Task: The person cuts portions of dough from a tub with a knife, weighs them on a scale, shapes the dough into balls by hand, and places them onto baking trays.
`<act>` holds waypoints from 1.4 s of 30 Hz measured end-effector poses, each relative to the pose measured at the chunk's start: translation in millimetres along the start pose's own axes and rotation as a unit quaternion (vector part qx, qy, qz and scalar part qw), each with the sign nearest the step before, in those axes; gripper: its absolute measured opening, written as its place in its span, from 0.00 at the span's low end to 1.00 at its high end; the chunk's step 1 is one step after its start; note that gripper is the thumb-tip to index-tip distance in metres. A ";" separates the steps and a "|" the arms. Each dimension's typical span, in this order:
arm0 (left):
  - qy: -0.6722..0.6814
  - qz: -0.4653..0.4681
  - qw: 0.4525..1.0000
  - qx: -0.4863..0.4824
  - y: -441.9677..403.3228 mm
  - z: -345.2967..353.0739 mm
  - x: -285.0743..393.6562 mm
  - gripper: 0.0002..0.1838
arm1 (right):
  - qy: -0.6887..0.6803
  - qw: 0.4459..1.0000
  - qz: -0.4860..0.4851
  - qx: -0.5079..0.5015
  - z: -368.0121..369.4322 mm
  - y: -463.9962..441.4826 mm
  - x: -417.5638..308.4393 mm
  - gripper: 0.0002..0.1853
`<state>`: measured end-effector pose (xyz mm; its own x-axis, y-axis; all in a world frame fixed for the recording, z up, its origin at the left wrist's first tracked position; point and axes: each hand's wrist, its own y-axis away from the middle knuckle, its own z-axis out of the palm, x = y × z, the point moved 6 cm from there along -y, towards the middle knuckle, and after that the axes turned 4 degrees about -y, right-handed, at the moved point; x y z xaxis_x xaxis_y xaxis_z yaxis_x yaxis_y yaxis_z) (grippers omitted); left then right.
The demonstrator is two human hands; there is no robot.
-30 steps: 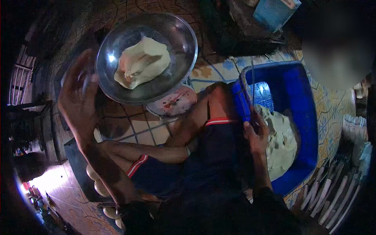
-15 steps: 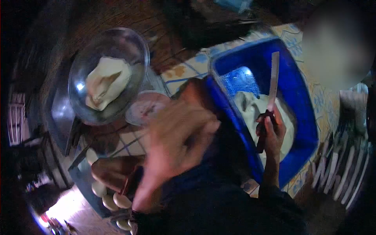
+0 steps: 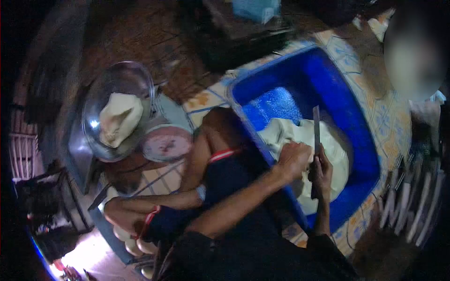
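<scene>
Seen from the head camera, a person in dark clothing sits on a dim, patterned tile floor [image 3: 386, 124], legs bent. A deep blue tub [image 3: 352, 124] stands on the floor at the right. In it lies a large mass of soft, pale dough [image 3: 338, 150], filling the end nearer the person and reaching close to the tub's left edge; toward the far-left corner a speckled, shiny patch of the tub's bottom shows.

The right hand [image 3: 322, 168] is above the dough, its grip wrapped around the dark handle of a knife [image 3: 317, 129], the narrow blade pointing toward the tub's far edge. The left hand [image 3: 295, 158] crosses over the tub's left edge to the dough, just beside the knife. Its fingers are curled inward; whether this grip has hold of any dough cannot be told.

To the left, a shiny metal bowl [image 3: 125, 74] holds a smaller piece of dough [image 3: 121, 117]. Just beside the bowl's near-right rim is a round, pale dial [image 3: 168, 143]. Several smooth, rounded pale lumps [image 3: 146, 247] lie along a grey tray [image 3: 107, 225], near its right edge, by the person's bent leg.
</scene>
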<state>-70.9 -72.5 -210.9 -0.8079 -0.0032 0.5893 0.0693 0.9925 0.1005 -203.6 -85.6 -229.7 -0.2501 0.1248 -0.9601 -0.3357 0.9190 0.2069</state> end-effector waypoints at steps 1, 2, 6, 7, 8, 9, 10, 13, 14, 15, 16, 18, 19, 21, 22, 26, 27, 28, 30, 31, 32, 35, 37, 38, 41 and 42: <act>0.059 0.041 0.990 0.120 18.3 -26.1 7.9 0.08 | -0.003 0.998 0.047 -0.035 14.1 6.6 -1.1 0.25; 0.025 0.038 0.989 0.141 22.6 -27.1 8.2 0.06 | -0.008 0.997 0.055 -0.048 23.4 13.4 -6.4 0.25; 0.162 -0.031 0.955 0.247 31.2 -63.6 -9.0 0.09 | -0.037 0.968 0.167 -0.184 27.0 42.5 -14.2 0.27; 0.178 -0.043 0.940 0.289 38.4 -87.1 -10.4 0.11 | -0.046 0.946 0.202 -0.250 28.9 54.1 -17.2 0.28; 0.201 -0.043 0.937 0.283 46.1 -104.6 -9.0 0.12 | -0.009 0.948 0.199 -0.249 29.8 60.1 -23.7 0.27; 0.225 -0.042 0.932 0.280 62.2 -135.3 -5.4 0.13 | -0.006 0.947 0.201 -0.250 29.1 60.3 -19.2 0.27; 0.206 -0.016 0.932 0.299 83.9 -164.5 -0.3 0.20 | 0.020 0.973 0.148 -0.175 18.4 50.8 -15.7 0.26; 0.175 0.026 0.903 0.391 156.7 -230.2 -4.1 0.19 | 0.109 0.991 0.005 -0.074 8.0 23.2 -28.8 0.26; 0.170 0.027 0.902 0.397 177.9 -242.9 -19.2 0.19 | 0.132 0.990 -0.014 -0.051 7.4 15.8 -26.3 0.25; 0.071 -0.040 0.906 0.414 200.6 -256.4 -42.7 0.18 | 0.154 0.987 -0.035 -0.032 7.8 7.1 -23.9 0.25; -0.030 -0.109 0.897 0.427 224.1 -270.2 -68.0 0.21 | 0.120 0.992 -0.032 -0.032 9.8 2.4 -17.5 0.25; -0.220 -0.247 0.840 0.430 270.8 -290.2 -114.4 0.30 | 0.117 0.990 -0.065 -0.052 20.5 -3.6 -19.1 0.25; -0.309 -0.313 0.794 0.420 289.5 -296.2 -129.2 0.37 | 0.113 0.988 -0.088 -0.063 28.3 -5.4 -23.2 0.25; -0.299 -0.353 0.760 0.456 319.7 -297.1 -149.6 0.34 | 0.127 0.988 -0.074 -0.049 40.7 -7.4 -25.8 0.26; -0.286 -0.386 0.729 0.488 334.4 -298.5 -159.6 0.31 | 0.111 0.989 -0.073 -0.057 49.5 -6.6 -29.3 0.26; -0.251 -0.507 0.630 0.532 374.4 -275.3 -170.7 0.25 | 0.128 0.983 -0.090 -0.096 59.1 -3.6 -26.1 0.27; -0.248 -0.509 0.629 0.533 381.8 -269.8 -175.2 0.25 | 0.142 0.981 -0.090 -0.097 63.2 -1.7 -27.6 0.27; -0.212 -0.447 0.638 0.591 392.0 -265.1 -180.0 0.21 | 0.147 0.979 -0.086 -0.109 64.9 -1.0 -27.7 0.27; -0.264 -0.348 0.595 0.675 403.2 -256.9 -165.8 0.14 | 0.155 0.976 -0.105 -0.109 70.5 0.4 -36.1 0.26; -0.259 -0.347 0.601 0.672 404.1 -251.7 -160.1 0.14 | 0.159 0.974 -0.121 -0.109 70.7 2.2 -39.5 0.26; -0.187 -0.329 0.580 0.722 412.8 -245.1 -153.6 0.14 | 0.150 0.976 -0.121 -0.096 65.6 -3.3 -27.4 0.25; -0.083 -0.326 0.538 0.773 419.5 -217.2 -138.7 0.13 | 0.138 0.979 -0.129 -0.082 64.1 -2.1 -27.5 0.24; -0.056 -0.341 0.521 0.780 419.4 -196.7 -130.6 0.12 | 0.128 0.981 -0.125 -0.074 57.7 -5.8 -22.7 0.24; -0.016 -0.331 0.537 0.776 416.6 -183.4 -132.5 0.11 | 0.119 0.982 -0.126 -0.070 53.3 -7.3 -20.0 0.24; 0.032 -0.321 0.576 0.751 402.8 -154.8 -135.9 0.11 | 0.105 0.986 -0.112 -0.065 46.3 -8.3 -24.4 0.24; 0.038 -0.322 0.595 0.736 397.0 -148.4 -136.8 0.12 | 0.092 0.990 -0.096 -0.049 41.9 -9.5 -23.1 0.23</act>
<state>154.0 303.9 -132.7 -0.3576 -0.3904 0.8484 -0.8722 -0.1851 -0.4528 -156.5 -81.6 -217.3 -0.3311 -0.1279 -0.9349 -0.4781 0.8769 0.0493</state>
